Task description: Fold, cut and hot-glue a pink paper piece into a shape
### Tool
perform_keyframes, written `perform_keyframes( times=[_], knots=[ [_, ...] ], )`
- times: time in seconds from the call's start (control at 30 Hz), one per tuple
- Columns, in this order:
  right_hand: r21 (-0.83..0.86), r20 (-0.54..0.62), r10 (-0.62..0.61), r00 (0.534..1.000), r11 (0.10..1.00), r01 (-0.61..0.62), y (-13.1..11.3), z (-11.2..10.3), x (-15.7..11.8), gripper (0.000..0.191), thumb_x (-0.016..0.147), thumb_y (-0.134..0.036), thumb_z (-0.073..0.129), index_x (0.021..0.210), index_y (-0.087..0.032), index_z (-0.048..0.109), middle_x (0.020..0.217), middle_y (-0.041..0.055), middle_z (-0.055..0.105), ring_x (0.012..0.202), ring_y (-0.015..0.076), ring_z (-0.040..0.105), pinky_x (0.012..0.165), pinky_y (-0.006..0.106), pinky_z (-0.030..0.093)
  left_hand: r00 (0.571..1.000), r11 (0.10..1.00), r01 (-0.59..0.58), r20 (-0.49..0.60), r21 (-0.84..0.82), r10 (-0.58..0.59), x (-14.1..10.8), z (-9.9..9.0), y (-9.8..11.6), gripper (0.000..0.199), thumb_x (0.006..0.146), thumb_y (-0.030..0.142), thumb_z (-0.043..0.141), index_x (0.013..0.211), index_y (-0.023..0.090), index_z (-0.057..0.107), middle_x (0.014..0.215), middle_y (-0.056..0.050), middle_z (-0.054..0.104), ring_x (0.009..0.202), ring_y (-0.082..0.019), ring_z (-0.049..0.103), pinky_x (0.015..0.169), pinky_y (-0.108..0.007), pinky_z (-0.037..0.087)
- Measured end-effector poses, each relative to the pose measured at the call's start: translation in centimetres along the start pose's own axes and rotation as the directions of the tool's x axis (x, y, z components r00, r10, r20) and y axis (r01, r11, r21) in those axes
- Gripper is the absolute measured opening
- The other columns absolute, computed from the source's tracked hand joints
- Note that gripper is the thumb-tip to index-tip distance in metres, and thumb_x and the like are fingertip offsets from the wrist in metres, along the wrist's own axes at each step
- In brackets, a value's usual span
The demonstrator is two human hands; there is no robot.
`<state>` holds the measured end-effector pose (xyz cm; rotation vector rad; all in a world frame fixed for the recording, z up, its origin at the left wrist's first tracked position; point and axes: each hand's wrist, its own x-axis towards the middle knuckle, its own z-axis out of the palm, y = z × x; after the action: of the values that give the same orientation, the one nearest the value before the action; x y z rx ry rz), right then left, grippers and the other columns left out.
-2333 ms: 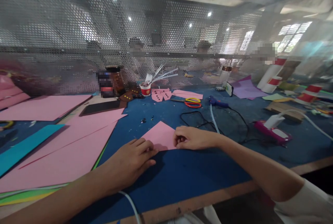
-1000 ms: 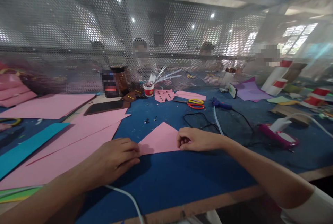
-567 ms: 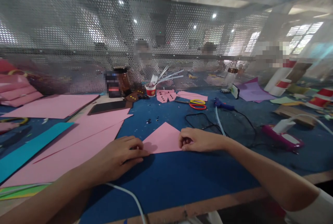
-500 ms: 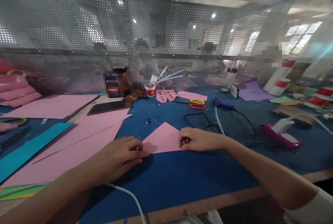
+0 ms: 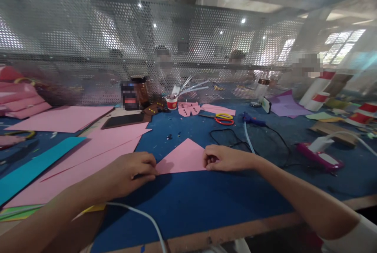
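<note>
A piece of pink paper (image 5: pixel 183 159), folded to a peak at its far side, lies flat on the blue table mat. My left hand (image 5: pixel 137 172) has its fingers pinched together at the paper's left corner. At the right corner, my right hand (image 5: pixel 219 157) is curled closed with its fingertips on the paper. The paper's near edge runs straight between the two hands. Large pink sheets (image 5: pixel 97 151) lie left of my left hand, partly under its forearm. Beyond the paper are scissors (image 5: pixel 225 119) with yellow and red handles.
A blue glue gun (image 5: pixel 253 119) and its dark cord lie right of the scissors. A magenta power strip (image 5: pixel 319 158) sits at the right. A paper cup (image 5: pixel 171 102) with glue sticks, a dark tablet (image 5: pixel 123 120) and a teal strip (image 5: pixel 38 166) are around. A perforated metal screen (image 5: pixel 194 41) stands behind.
My left hand has slid left along the paper's near edge to its corner, uncovering more pink paper. My right hand has stayed at the right corner.
</note>
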<state>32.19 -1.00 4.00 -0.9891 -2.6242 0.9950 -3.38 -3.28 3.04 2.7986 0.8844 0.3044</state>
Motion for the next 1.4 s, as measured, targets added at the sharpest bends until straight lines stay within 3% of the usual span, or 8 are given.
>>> perform_keyframes(
  times=[0.47, 0.87, 1.17, 1.33, 1.4],
  knots=[
    [0.015, 0.006, 0.016, 1.0, 1.0, -0.016, 0.2, 0.2, 0.0, 0.015, 0.084, -0.016, 0.061, 0.097, -0.018, 0.067, 0.099, 0.0024, 0.062, 0.087, 0.0154, 0.057, 0.077, 0.026, 0.044, 0.994, 0.996, 0.058, 0.093, -0.074, -0.051, -0.6, -0.9, -1.3, 0.018, 0.096, 0.028, 0.056, 0.1, 0.031, 0.074, 0.099, -0.002, 0.066, 0.086, -0.014, 0.063, 0.074, -0.021, 0.046],
    [0.019, 0.007, 0.021, 1.0, 1.0, -0.021, 0.2, 0.1, -0.1, 0.016, 0.084, -0.016, 0.06, 0.098, -0.018, 0.067, 0.099, 0.0032, 0.063, 0.087, 0.0162, 0.057, 0.077, 0.027, 0.044, 0.992, 0.983, 0.074, 0.115, -0.167, -0.056, -1.0, -1.9, -2.1, 0.018, 0.092, 0.024, 0.062, 0.096, 0.033, 0.077, 0.096, -0.002, 0.069, 0.086, -0.015, 0.066, 0.079, -0.021, 0.049],
    [0.007, 0.005, 0.035, 0.999, 0.999, -0.035, -0.2, 0.0, 0.0, 0.015, 0.084, -0.016, 0.06, 0.097, -0.018, 0.067, 0.098, 0.0032, 0.064, 0.087, 0.0165, 0.057, 0.076, 0.027, 0.044, 0.988, 0.969, 0.123, 0.115, -0.214, -0.1, -1.2, -2.5, -2.0, 0.017, 0.088, 0.022, 0.063, 0.09, 0.029, 0.078, 0.089, -0.002, 0.07, 0.079, -0.014, 0.066, 0.075, -0.02, 0.048],
    [0.009, 0.006, 0.039, 0.999, 0.999, -0.039, -0.1, 0.0, 0.0, 0.015, 0.084, -0.015, 0.06, 0.097, -0.018, 0.067, 0.098, 0.0027, 0.064, 0.087, 0.0162, 0.057, 0.076, 0.027, 0.043, 0.975, 0.966, 0.18, 0.167, -0.185, -0.149, -1.2, -3.1, -1.6, 0.017, 0.086, 0.015, 0.062, 0.082, 0.026, 0.075, 0.092, -0.001, 0.07, 0.082, -0.014, 0.066, 0.078, -0.02, 0.048],
    [0.008, 0.004, 0.032, 0.999, 0.999, -0.032, 0.0, 0.1, 0.0, 0.015, 0.083, -0.015, 0.06, 0.097, -0.018, 0.067, 0.098, 0.0025, 0.064, 0.087, 0.0161, 0.057, 0.076, 0.026, 0.043, 0.981, 0.974, 0.168, 0.12, -0.154, -0.15, -1.1, -3.4, -1.4, 0.015, 0.086, 0.015, 0.06, 0.082, 0.024, 0.071, 0.092, -0.002, 0.069, 0.084, -0.014, 0.065, 0.08, -0.022, 0.048]
  ],
)
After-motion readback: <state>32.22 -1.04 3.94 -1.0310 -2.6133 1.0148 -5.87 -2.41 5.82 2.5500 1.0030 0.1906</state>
